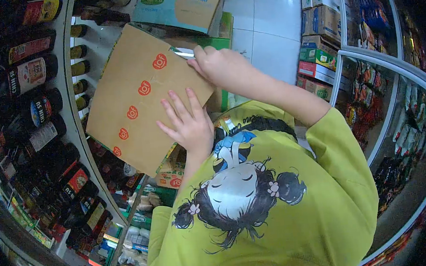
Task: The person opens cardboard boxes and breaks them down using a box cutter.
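A brown cardboard box (135, 96) with red round logos stands tilted in front of me, resting on other cartons. My left hand (188, 124) lies flat on its side, fingers spread. My right hand (215, 63) is closed around a small silver cutter (183, 53) whose tip touches the box's upper edge. My yellow-green shirt with a cartoon print (258, 194) fills the lower part of the view.
Shelves of dark sauce bottles (35, 102) run along the left. More cartons (183, 3) and a green box (216, 41) sit behind the brown one. Stacked cartons (317, 29) and snack racks (370, 90) line the right. White tiled floor (269, 18) lies between.
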Available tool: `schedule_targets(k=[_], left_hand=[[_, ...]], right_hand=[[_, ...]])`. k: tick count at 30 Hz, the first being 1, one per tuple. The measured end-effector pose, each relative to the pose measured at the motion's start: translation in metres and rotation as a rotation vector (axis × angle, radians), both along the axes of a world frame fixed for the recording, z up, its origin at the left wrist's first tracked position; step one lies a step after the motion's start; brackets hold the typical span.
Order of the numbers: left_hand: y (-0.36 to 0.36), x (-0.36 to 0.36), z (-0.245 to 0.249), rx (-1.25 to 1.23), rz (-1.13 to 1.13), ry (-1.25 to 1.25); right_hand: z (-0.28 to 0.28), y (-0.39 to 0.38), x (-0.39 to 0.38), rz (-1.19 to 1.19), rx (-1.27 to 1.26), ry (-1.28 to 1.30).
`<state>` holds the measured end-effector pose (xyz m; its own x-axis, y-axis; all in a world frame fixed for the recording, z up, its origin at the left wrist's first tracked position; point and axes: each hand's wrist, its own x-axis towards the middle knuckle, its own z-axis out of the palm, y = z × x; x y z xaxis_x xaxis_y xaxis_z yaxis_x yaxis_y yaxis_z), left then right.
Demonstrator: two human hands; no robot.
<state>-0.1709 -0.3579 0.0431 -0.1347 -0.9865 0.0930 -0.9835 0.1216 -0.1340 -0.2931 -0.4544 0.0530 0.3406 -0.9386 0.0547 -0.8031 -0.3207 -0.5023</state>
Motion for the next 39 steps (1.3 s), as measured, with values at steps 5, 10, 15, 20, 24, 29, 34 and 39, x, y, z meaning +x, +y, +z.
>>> schedule_targets(k=[5,10,15,20,24,29,34,39], left_hand=[[-0.001,0.001,0.000,-0.018,-0.006,-0.014],[-0.001,0.002,-0.002,-0.033,-0.001,-0.014],[-0.001,0.000,0.001,-0.010,0.009,-0.017],[-0.002,0.001,-0.002,-0.024,0.004,-0.042],[-0.002,0.001,0.000,-0.015,0.008,-0.048],[-0.002,0.001,-0.001,-0.027,0.005,-0.020],[-0.002,0.000,0.000,-0.029,0.010,-0.020],[-0.002,0.001,-0.001,-0.041,0.010,-0.035]], right_hand=[[0.001,0.001,0.001,0.035,-0.024,-0.044],[0.000,0.005,0.005,-0.019,-0.079,-0.068],[-0.006,0.007,0.008,-0.080,-0.049,-0.088],[-0.006,0.008,0.008,-0.084,-0.105,-0.081],[-0.006,0.008,0.009,-0.078,-0.125,-0.082],[-0.008,0.006,0.009,-0.024,-0.193,-0.042],[-0.005,0.005,0.007,0.007,-0.209,-0.076],[-0.006,0.004,0.006,0.029,-0.179,-0.078]])
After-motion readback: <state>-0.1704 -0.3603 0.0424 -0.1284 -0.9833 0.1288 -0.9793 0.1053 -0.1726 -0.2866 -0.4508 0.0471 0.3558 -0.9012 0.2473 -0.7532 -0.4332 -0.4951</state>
